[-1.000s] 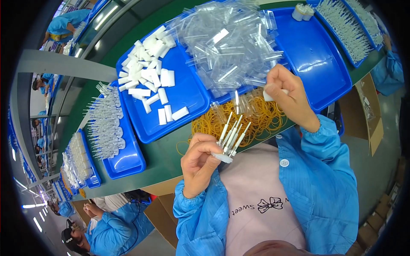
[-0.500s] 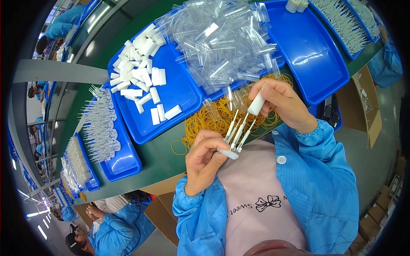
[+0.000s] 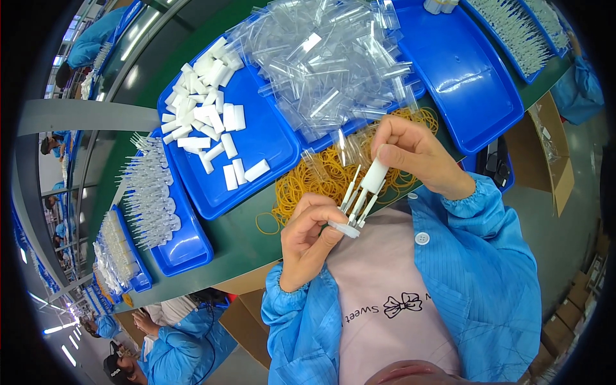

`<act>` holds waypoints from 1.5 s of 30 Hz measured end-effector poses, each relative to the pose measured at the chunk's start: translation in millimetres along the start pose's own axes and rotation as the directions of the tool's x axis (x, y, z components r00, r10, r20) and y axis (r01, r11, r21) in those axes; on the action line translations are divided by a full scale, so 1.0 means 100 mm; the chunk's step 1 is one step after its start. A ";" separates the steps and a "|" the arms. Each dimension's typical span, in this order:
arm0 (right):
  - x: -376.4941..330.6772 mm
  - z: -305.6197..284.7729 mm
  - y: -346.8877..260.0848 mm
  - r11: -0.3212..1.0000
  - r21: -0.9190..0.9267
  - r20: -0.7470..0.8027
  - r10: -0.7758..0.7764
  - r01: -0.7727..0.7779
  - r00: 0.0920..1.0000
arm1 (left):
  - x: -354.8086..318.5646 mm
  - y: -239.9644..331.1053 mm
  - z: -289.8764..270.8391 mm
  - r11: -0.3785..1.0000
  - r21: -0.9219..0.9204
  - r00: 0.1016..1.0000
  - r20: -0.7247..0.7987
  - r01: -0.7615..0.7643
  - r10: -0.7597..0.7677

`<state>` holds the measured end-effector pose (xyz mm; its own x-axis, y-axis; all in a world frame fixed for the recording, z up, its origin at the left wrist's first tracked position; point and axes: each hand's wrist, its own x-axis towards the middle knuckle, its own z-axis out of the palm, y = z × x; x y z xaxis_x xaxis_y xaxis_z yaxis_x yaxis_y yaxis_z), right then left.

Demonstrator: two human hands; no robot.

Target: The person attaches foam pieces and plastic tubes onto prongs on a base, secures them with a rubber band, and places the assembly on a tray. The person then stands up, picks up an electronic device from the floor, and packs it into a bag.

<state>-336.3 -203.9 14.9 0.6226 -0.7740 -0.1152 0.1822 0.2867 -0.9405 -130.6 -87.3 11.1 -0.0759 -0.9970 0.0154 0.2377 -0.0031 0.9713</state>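
My left hand (image 3: pixel 310 242) pinches the pale flat base of a cluster of several thin white pronged rods (image 3: pixel 347 229); the rods fan out up and to the right. My right hand (image 3: pixel 414 157) grips a white flat block-like sleeve (image 3: pixel 374 177) at its upper end. The sleeve's lower end sits around the tip of one rod, and other rods beside it are bare. Behind the hands lies a heap of yellow rubber bands (image 3: pixel 298 184) with a few clear sleeves on it.
A blue tray (image 3: pixel 269 151) holds loose white blocks. Clear plastic sleeves (image 3: pixel 327 64) are heaped on another tray. At the left, a blue tray (image 3: pixel 186 253) carries rows of white rod clusters (image 3: pixel 151 199). A blue tray (image 3: pixel 475 96) stands at right. Co-workers sit nearby.
The white sleeve in my right hand has moved down from just above the rods onto one rod, covering its tip. My left hand has barely shifted.
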 end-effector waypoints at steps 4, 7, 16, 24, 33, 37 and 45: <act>0.02 -0.02 -0.03 0.997 0.066 0.046 0.044 -0.047 0.998 | 0.00 -0.05 -0.03 0.947 0.289 0.989 -0.019 -0.137 0.149; 0.03 -0.07 -0.02 0.987 -0.157 0.100 -0.015 0.030 0.995 | 0.01 -0.05 0.02 0.771 0.568 0.942 0.024 -0.288 0.334; 0.07 -0.06 0.02 0.885 -0.378 0.201 -0.208 0.271 0.957 | -0.02 -0.08 0.04 0.800 0.555 0.942 -0.081 -0.228 0.326; 0.06 0.00 0.08 0.893 -0.343 0.219 -0.227 0.292 0.949 | -0.05 -0.07 -0.01 0.800 0.537 0.933 -0.066 -0.266 0.355; 0.06 0.02 -0.07 0.906 -0.369 0.309 -0.090 0.206 0.947 | -0.10 -0.02 -0.06 0.838 0.475 0.948 -0.026 -0.267 0.317; 0.09 0.04 -0.13 0.927 -0.341 0.320 -0.041 0.156 0.947 | -0.09 -0.06 -0.09 0.840 0.447 0.931 -0.043 -0.307 0.363; 0.08 0.21 -0.02 0.958 -0.268 0.293 -0.019 0.102 0.956 | -0.10 -0.06 -0.10 0.850 0.450 0.918 -0.140 -0.274 0.370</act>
<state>-315.4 -199.3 22.8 0.8149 -0.5796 0.0018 0.0342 0.0450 -0.9984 -122.0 -78.0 2.6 0.1537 -0.9277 0.3403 -0.2130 0.3052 0.9282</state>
